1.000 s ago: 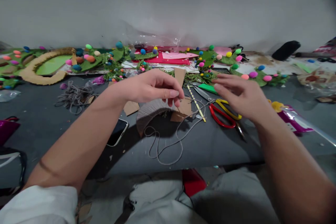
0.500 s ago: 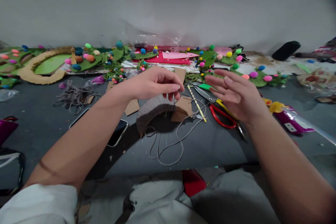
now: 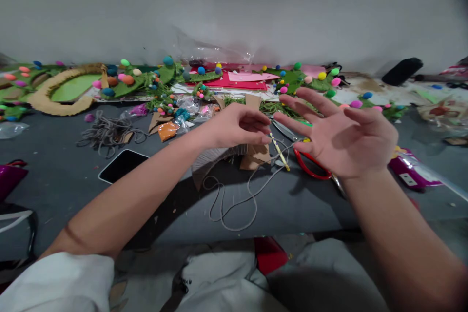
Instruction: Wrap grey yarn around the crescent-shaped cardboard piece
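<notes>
My left hand (image 3: 239, 126) hovers over a curved form wrapped in grey yarn (image 3: 210, 158), covering its upper part. Its fingers are loosely bent, with a gap to the thumb and nothing visible between them. My right hand (image 3: 343, 139) is raised with palm up and fingers spread, above the red-handled scissors (image 3: 312, 168). Between the hands lies a pale yellow stick, like a crochet hook (image 3: 280, 153), close behind my left fingertips. A loose grey yarn strand (image 3: 236, 229) loops across the table front. Brown cardboard (image 3: 254, 158) sits beside the wrapped form.
A phone (image 3: 122, 165) lies partly under my left forearm. Tangled grey yarn (image 3: 106, 131) is behind it. Along the wall are a tan C-shaped ring (image 3: 40, 102), green leaves with coloured balls and red sheets (image 3: 241, 83). A purple packet (image 3: 413, 175) lies at right.
My left hand has moved slightly right and its thumb and fingers have parted somewhat. My right hand has turned its palm upward and spread its fingers. The wrapped form has not visibly moved.
</notes>
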`<act>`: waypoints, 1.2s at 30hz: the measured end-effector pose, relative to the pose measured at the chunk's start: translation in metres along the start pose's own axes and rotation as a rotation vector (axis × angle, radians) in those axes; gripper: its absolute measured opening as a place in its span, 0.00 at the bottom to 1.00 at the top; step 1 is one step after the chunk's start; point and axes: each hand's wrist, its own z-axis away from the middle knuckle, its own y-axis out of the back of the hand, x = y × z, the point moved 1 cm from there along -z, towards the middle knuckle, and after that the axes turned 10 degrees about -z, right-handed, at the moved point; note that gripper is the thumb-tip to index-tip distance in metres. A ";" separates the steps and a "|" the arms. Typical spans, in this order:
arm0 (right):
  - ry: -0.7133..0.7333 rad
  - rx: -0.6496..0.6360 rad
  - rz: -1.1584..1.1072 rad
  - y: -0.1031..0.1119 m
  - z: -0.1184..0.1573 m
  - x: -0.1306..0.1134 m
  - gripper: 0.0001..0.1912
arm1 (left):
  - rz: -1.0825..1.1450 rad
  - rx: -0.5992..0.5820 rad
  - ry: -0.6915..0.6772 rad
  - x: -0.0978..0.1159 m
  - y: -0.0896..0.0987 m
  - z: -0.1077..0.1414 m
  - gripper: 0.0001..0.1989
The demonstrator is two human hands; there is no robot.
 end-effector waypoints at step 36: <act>0.033 -0.081 0.395 0.001 -0.005 0.011 0.39 | -0.392 0.145 -0.227 0.001 -0.013 0.000 0.14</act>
